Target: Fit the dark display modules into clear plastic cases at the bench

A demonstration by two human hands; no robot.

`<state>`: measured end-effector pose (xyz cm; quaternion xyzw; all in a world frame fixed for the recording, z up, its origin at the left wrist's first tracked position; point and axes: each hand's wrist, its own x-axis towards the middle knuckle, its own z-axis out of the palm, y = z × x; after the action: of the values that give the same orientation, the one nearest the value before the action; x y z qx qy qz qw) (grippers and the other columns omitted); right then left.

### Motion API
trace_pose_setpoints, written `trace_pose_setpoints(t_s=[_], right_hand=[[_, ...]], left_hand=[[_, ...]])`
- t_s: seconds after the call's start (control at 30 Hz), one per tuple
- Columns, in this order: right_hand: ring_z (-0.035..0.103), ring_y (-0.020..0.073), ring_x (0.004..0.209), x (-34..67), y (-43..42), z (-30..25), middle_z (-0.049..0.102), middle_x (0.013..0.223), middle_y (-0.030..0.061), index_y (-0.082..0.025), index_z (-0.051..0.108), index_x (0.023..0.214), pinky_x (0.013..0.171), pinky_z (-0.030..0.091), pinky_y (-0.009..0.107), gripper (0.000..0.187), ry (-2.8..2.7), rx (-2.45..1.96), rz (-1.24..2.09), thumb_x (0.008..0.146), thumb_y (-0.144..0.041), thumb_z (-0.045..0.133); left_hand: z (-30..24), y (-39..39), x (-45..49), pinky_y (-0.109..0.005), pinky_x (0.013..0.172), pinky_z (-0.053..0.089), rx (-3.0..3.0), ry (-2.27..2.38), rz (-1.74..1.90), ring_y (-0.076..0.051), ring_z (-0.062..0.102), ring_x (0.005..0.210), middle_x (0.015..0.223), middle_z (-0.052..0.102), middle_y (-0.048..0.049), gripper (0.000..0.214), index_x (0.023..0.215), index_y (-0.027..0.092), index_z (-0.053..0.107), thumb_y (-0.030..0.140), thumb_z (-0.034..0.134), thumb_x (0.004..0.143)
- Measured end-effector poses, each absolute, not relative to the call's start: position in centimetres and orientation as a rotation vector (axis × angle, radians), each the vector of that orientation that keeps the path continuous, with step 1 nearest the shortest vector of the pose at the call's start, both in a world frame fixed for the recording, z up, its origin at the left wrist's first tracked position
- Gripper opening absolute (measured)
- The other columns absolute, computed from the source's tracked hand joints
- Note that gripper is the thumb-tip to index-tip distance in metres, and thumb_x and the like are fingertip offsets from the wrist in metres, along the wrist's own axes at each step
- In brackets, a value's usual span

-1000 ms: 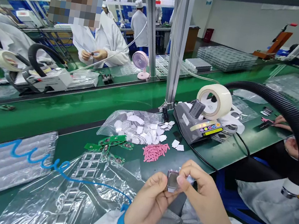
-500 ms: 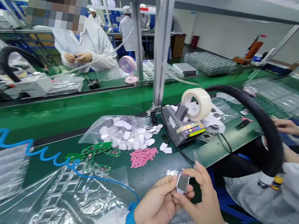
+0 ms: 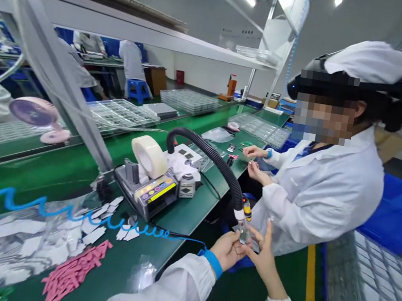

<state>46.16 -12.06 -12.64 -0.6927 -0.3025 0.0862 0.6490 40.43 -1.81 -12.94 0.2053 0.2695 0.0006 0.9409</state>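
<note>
My left hand (image 3: 229, 250), with a blue wrist strap (image 3: 212, 264) and coiled blue cord, pinches a small square piece with a shiny face, like a small display (image 3: 243, 235). On its other side my right hand (image 3: 263, 257) grips the same piece between thumb and a finger, another finger pointing up. Just above the piece is the pale nozzle (image 3: 239, 214) of a black flexible hose (image 3: 215, 159); whether they touch I cannot tell. Pink strips (image 3: 77, 271) lie in a heap on the bench, left of my sleeves, beside white pieces in a clear bag (image 3: 24, 239).
A tape dispenser (image 3: 155, 195) with a large tape roll (image 3: 149, 156) stands on the green bench. A co-worker in white (image 3: 328, 191) sits close on the right. Stacked trays (image 3: 386, 281) stand in a blue crate on the far right. A metal post (image 3: 65, 68) rises at left.
The view has swung to the right, bringing the co-worker and crate into sight. Both hands have carried the small display away from the bench to under the hose nozzle.
</note>
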Motion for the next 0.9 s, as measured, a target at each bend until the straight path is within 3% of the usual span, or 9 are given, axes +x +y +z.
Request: trace_pose_setpoints(t_s=[0.1,0.2,0.3,0.4,0.5,0.6,0.73,0.9], right_hand=[[0.046,0.0286,0.122,45.7,-13.1,-10.7,0.047,0.134,0.0158,-0.026,0.026,0.138,0.095,0.041,0.050,0.073,-0.661,-1.450,0.265,0.080,-0.064,0.049],[0.047,0.0313,0.122,43.9,-14.5,-7.5,0.048,0.135,0.0108,-0.035,0.040,0.131,0.092,0.042,0.055,0.065,-0.650,-1.152,0.446,0.081,-0.074,0.027],[0.055,0.0321,0.112,42.0,-15.2,-4.8,0.059,0.123,0.0075,-0.040,0.051,0.123,0.084,0.048,0.054,0.062,-0.617,-0.891,0.574,0.076,-0.077,0.035],[0.061,0.0299,0.098,41.1,-15.1,-3.7,0.065,0.110,0.0071,-0.040,0.057,0.115,0.076,0.052,0.049,0.056,-0.617,-0.915,0.551,0.075,-0.075,0.040],[0.060,0.0272,0.092,40.8,-14.9,-4.0,0.063,0.097,0.0067,-0.032,0.063,0.090,0.079,0.050,0.046,0.035,-0.588,-1.127,0.445,0.080,-0.063,0.050],[0.054,0.0252,0.101,40.1,-14.4,-4.2,0.057,0.101,0.0061,-0.024,0.055,0.068,0.085,0.047,0.039,0.026,-0.617,-1.411,0.430,0.082,-0.045,0.059],[0.050,0.0240,0.108,37.3,-11.3,-3.7,0.054,0.110,0.0056,-0.022,0.056,0.067,0.087,0.044,0.032,0.023,-0.879,-1.462,0.631,0.083,-0.039,0.060],[0.050,0.0222,0.108,31.7,-6.5,-3.2,0.053,0.110,0.0047,-0.023,0.057,0.072,0.089,0.042,0.031,0.019,-1.128,-1.308,0.943,0.085,-0.037,0.056]], left_hand=[[-13.7,-1.4,41.3,-0.033,0.069,0.053,0.432,0.555,0.012,-0.015,0.061,0.079,0.097,0.063,-0.0049,0.025,0.104,0.014,0.057,0.032,0.053,0.087],[-13.5,-1.2,41.7,-0.032,0.067,0.053,0.432,0.554,0.029,-0.015,0.061,0.079,0.098,0.062,-0.0049,0.024,0.105,0.014,0.057,0.029,0.054,0.087],[-13.1,-1.4,42.1,-0.031,0.067,0.053,0.416,0.554,0.062,-0.014,0.061,0.078,0.096,0.063,-0.0043,0.021,0.102,0.013,0.057,0.027,0.054,0.087],[-11.9,-1.7,41.4,-0.031,0.067,0.052,0.390,0.553,0.083,-0.013,0.062,0.074,0.087,0.064,-0.0022,0.017,0.093,0.013,0.059,0.028,0.054,0.087],[-9.6,-1.9,37.6,-0.030,0.070,0.049,0.351,0.575,0.091,-0.014,0.066,0.069,0.072,0.067,-0.0018,0.016,0.071,0.014,0.055,0.024,0.059,0.083],[-6.1,-1.8,31.4,-0.033,0.084,0.046,0.289,0.601,0.133,-0.020,0.070,0.082,0.077,0.072,-0.0071,0.020,0.066,0.016,0.051,0.021,0.067,0.076],[-2.2,-1.5,23.3,-0.037,0.094,0.042,0.215,0.615,0.275,-0.024,0.070,0.088,0.074,0.074,-0.0063,0.021,0.063,0.017,0.053,0.020,0.071,0.072],[-2.1,-1.2,17.4,-0.037,0.092,0.044,0.122,0.741,0.512,-0.022,0.071,0.080,0.082,0.075,-0.0063,0.013,0.073,0.017,0.059,0.018,0.072,0.071]])
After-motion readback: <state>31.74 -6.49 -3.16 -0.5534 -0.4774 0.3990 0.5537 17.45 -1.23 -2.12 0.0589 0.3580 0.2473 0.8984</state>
